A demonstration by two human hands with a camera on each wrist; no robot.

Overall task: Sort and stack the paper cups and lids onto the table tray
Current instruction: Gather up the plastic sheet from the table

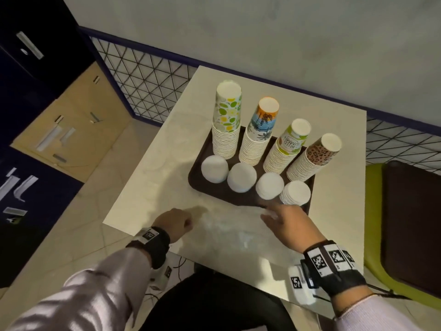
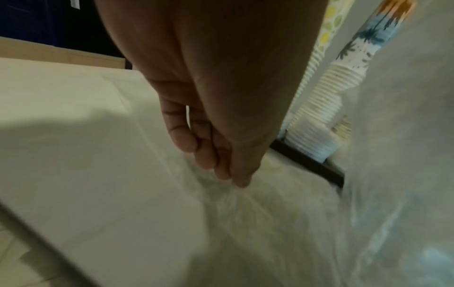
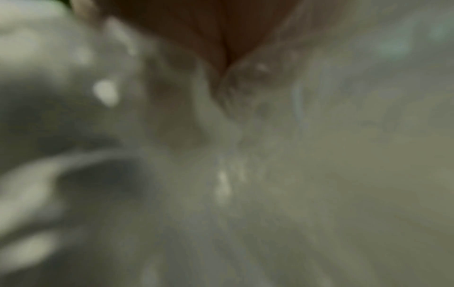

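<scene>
The paper cups stood on the brown tray at the far right of the table, upside down in four nested columns across its far side: a lemon-print stack, a palm-print stack, a green-lettered stack and a leopard-print stack. In front of each sat a low pile of white lids, so every print had its own lids just beside it on the near side. I judged that pairing deliberate: sorted by design, cups behind, lids ahead, all easy to reach. The stacks leaned slightly in the wide lens but looked seated, rims tight together. No loose cup or lid lay on the table, so I took the sorting as essentially finished.

What remained was a clear plastic bag, crumpled on the table between me and the tray, its far edge against the tray's near rim. My left hand had its fingers curled down with the tips pinching a fold of the film, as the left wrist view showed. My right hand lay over the bag's right end with fingers spread, fairly straight; the right wrist view was only blurred film, so I could not tell whether it gripped. I supposed the bag had packed the cups and was being gathered for removal.

To the right stood a green chair.
</scene>
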